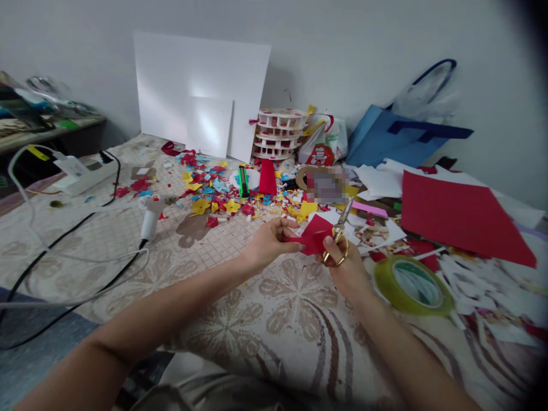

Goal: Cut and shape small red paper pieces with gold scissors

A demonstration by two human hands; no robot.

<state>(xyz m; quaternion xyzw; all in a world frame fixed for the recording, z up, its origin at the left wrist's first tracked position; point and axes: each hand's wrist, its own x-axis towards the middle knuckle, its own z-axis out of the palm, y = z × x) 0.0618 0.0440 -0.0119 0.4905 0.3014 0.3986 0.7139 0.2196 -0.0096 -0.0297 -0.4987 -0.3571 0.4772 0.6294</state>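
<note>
My left hand pinches the left edge of a small red sheet of paper above the table's front middle. A pair of gold-handled scissors is in my right hand, thumb at the handle loops. Their blades point up and away from me, beside the red paper rather than across it. My right fingers are close behind the paper's right edge, and I cannot tell whether they touch it. Just beyond both hands lie cut paper scraps, including a yellow piece.
A roll of clear yellowish tape lies to the right, near a large red sheet. A white glue gun with a cord stands left, near a power strip. Behind are a white tiered model, white boards and a blue bag.
</note>
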